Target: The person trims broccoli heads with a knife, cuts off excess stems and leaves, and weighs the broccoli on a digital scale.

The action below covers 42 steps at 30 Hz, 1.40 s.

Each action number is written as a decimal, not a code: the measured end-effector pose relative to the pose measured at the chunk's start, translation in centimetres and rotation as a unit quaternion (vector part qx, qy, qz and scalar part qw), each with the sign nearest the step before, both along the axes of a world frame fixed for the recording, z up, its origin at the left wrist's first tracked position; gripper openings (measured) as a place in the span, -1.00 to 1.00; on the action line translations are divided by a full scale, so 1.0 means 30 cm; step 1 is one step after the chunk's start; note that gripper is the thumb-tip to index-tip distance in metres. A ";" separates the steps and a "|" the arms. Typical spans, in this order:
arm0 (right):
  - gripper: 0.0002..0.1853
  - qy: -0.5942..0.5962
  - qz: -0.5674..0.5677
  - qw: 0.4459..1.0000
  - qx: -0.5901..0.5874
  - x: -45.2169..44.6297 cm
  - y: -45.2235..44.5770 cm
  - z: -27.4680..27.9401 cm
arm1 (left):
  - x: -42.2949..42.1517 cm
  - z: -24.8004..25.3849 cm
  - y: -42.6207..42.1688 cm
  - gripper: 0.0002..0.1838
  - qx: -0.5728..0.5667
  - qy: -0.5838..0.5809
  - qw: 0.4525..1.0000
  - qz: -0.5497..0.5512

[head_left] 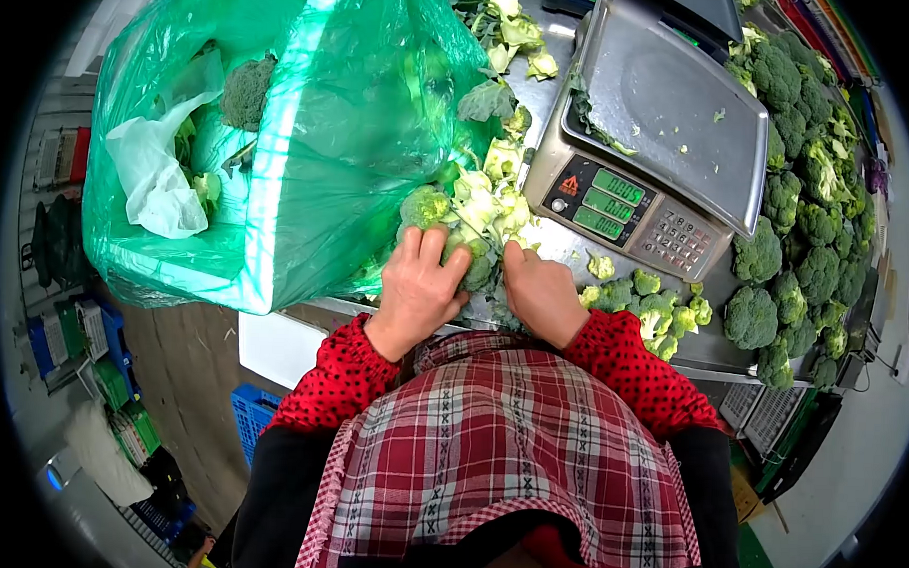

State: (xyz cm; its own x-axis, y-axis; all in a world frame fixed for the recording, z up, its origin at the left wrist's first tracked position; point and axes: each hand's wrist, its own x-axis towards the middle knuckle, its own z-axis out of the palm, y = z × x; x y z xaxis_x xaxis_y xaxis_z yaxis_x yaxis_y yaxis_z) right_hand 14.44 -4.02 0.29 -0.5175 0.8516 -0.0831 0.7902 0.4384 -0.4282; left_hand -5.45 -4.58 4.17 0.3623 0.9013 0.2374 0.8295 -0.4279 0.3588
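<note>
My left hand (pixel 417 291) is closed on a piece of broccoli (pixel 475 271) at the table's front edge, its fingers curled over the green head. Just beyond those fingers sits another broccoli head (pixel 424 208). To the right, my right hand (pixel 542 295) has its fingers pressed together against the same cluster; what they pinch is hidden. Pale cut broccoli stems (pixel 489 203) are heaped directly above both hands. A large green plastic bag (pixel 364 141) stands open at the left, with a broccoli head (pixel 247 93) and a thin white bag (pixel 153 163) inside.
A digital weighing scale (pixel 670 121) with lit displays stands right of the stems, leaf scraps on its pan. Many broccoli heads (pixel 754 317) are piled at the far right. Small florets (pixel 659 316) lie beside my right wrist. A blue crate (pixel 254 417) is on the floor.
</note>
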 end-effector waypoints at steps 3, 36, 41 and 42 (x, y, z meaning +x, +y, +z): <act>-0.83 0.008 0.017 1.000 -0.001 -0.005 0.017 -0.002 | -0.005 -0.017 -0.007 -0.34 -0.007 -0.007 1.000 0.008; -0.58 0.598 -0.180 0.658 -0.421 0.151 0.066 0.251 | 0.006 0.116 0.006 -0.21 -0.394 -0.784 0.463 0.127; -0.53 0.541 -0.321 0.755 -0.185 0.228 0.141 0.269 | 0.200 0.181 0.216 -0.43 -0.436 -0.709 0.546 0.101; -0.54 0.561 -0.329 0.743 -0.159 0.266 0.179 0.273 | 0.217 0.176 0.281 -0.40 -0.469 -0.695 0.544 0.032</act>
State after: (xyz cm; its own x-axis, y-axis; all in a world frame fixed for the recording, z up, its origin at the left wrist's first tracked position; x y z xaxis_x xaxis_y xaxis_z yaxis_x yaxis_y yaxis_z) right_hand 22.40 1.36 8.49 0.1063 0.9804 -0.1657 -0.1438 -0.1498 -0.9782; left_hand 1.06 3.86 9.45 0.3813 0.8625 -0.3329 -0.5202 0.4978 0.6940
